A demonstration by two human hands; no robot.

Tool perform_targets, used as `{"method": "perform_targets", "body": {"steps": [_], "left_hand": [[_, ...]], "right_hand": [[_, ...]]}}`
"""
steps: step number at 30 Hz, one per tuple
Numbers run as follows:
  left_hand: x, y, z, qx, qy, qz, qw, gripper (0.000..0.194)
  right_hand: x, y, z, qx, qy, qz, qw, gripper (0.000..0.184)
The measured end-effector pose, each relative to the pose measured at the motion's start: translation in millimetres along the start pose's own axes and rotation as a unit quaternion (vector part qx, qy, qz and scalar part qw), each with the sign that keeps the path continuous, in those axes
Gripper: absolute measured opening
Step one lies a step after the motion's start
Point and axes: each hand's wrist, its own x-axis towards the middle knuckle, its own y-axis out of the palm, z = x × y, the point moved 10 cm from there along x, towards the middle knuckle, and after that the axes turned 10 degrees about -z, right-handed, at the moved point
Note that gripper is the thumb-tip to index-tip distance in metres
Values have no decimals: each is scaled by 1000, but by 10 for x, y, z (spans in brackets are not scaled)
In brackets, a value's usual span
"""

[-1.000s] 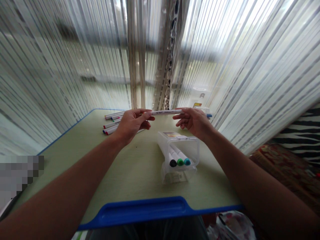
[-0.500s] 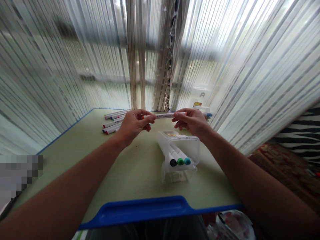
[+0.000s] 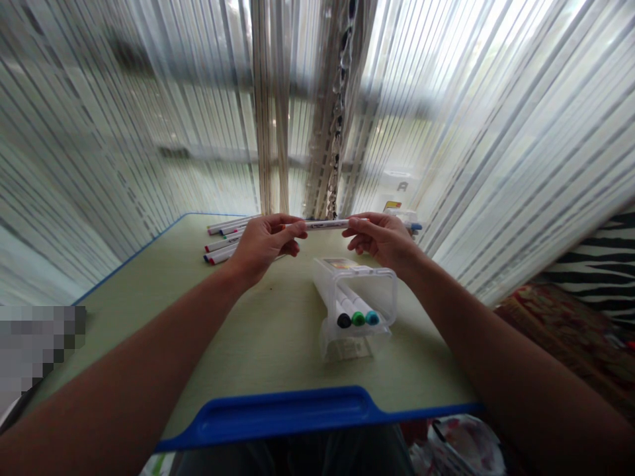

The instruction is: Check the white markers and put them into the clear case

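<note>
- Curtain (image 3: 198, 119): pale and stringy, it hangs behind everything, across nearly the full width.
- Table (image 3: 238, 344): pale green top, blue edging, with a blue trough (image 3: 285, 413) along the near side.
- Loose pens (image 3: 221, 246): white, lying in a bunch at the far left of the table. Red, blue and other coloured ends point left; the left hand hides some of their length.
- Left hand (image 3: 270, 243): pinching one end of a pen between thumb and fingers, the other fingers curled beneath.
- Held pen (image 3: 327, 225): white with dark print, near level, stretched between the two hands at the table's far side. Its ends are mostly covered by fingers.
- Bead string (image 3: 340, 99): hangs down the curtain behind the held pen.
- Box (image 3: 323, 291): clear plastic, lying on the table nearer than the hands, mouth toward the person.
- Boxed pens (image 3: 353, 305): three inside the box, side by side, ends black, green and light blue from left to right.
- Right hand (image 3: 381, 235): pinching the pen's other end, well apart from the left hand.
- Blue item (image 3: 415, 227): just beyond the right hand; too small to tell.
- Bag (image 3: 466, 449): below the table's near edge.
- Striped cloth (image 3: 600, 258): black and white, far right, above a reddish patterned rug (image 3: 560, 324).
</note>
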Motion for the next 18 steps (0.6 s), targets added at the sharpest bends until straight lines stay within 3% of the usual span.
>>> {"method": "perform_targets", "body": {"steps": [13,18], "left_hand": [[27,-23,6,-47,-23,-17,998,13],[26,-43,-7,-65,-32,-34,997,16]], "right_hand": [[5,-42,3,9,24,-19,999,16],[1,-29,-2,23,40,-13,999,21]]}}
